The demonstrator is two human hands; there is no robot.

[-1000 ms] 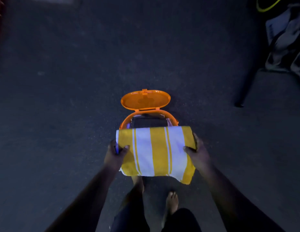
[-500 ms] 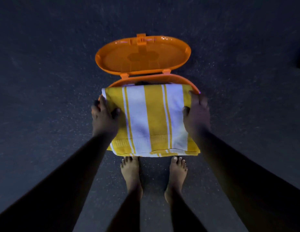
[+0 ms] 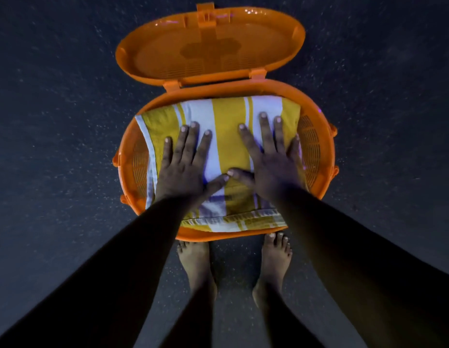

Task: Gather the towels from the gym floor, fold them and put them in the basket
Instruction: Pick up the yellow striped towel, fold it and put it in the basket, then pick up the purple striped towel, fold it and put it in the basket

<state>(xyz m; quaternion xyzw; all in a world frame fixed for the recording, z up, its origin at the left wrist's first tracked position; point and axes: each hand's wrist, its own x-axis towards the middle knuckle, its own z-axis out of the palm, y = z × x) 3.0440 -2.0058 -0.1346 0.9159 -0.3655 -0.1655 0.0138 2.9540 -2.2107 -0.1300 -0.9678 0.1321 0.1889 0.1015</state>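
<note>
A folded yellow-and-white striped towel (image 3: 226, 114) lies inside the orange oval basket (image 3: 316, 136) on the dark gym floor. My left hand (image 3: 185, 162) lies flat on the towel's left half, fingers spread and straight. My right hand (image 3: 271, 156) presses flat on the right half, and the two thumbs nearly touch in the middle. The towel fills most of the basket's opening, and its near edge lies over the front rim. What is below the towel is hidden.
The basket's hinged orange lid (image 3: 210, 46) stands open at the far side. My bare feet (image 3: 273, 259) stand right against the basket's near rim. Dark speckled floor (image 3: 55, 121) surrounds the basket on all sides.
The towel went from being held by its two sides above the basket to lying inside it. Both hands let go of the sides and now press flat on top.
</note>
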